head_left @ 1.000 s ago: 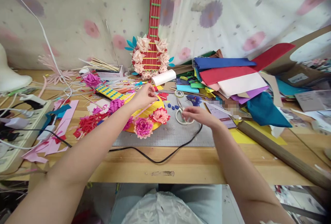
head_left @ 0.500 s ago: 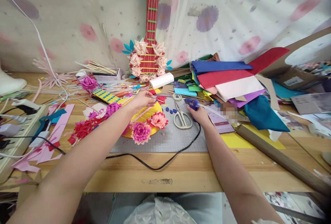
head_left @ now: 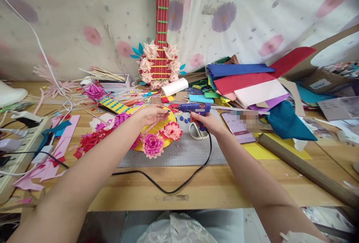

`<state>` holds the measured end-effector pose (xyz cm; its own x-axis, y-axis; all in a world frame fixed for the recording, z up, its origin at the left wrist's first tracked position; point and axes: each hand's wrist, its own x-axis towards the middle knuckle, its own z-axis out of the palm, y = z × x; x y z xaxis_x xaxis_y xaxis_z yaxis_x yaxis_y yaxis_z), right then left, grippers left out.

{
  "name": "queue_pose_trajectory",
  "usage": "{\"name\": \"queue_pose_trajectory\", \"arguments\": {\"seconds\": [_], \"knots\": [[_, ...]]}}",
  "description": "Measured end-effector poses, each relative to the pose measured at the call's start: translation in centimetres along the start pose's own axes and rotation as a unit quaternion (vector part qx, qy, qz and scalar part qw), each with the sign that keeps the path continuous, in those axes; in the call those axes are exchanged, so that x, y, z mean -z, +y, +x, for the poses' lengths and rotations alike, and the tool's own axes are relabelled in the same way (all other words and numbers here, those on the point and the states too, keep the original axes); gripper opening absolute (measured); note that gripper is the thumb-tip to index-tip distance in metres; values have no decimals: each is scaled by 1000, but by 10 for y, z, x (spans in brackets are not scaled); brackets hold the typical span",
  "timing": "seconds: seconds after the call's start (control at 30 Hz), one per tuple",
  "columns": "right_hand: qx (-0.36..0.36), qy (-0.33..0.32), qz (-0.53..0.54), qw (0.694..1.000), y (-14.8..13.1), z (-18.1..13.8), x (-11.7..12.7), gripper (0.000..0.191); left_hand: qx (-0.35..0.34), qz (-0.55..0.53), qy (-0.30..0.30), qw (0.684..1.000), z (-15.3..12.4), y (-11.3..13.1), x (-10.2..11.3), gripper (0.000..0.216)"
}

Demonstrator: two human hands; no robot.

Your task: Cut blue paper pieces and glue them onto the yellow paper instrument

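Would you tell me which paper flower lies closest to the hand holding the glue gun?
The salmon-pink flower, left of the right hand gripping the glue gun; the magenta flower beside it lies farther left.

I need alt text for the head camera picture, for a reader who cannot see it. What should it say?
The person's right hand holds a blue glue gun, nozzle pointing left toward the left hand, which lies over a yellow paper guitar decorated with pink paper flowers. Coloured paper sheets are piled at the right of the wooden table.
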<state>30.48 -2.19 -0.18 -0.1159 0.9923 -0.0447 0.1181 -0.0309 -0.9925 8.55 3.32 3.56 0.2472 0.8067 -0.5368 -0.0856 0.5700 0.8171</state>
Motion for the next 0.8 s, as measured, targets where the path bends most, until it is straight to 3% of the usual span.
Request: {"name": "queue_pose_trajectory", "arguments": {"seconds": [0.8], "knots": [[-4, -14, -21, 1000, 10, 9, -4, 43, 24, -34, -12, 999, 4, -1, 10, 20]]}}
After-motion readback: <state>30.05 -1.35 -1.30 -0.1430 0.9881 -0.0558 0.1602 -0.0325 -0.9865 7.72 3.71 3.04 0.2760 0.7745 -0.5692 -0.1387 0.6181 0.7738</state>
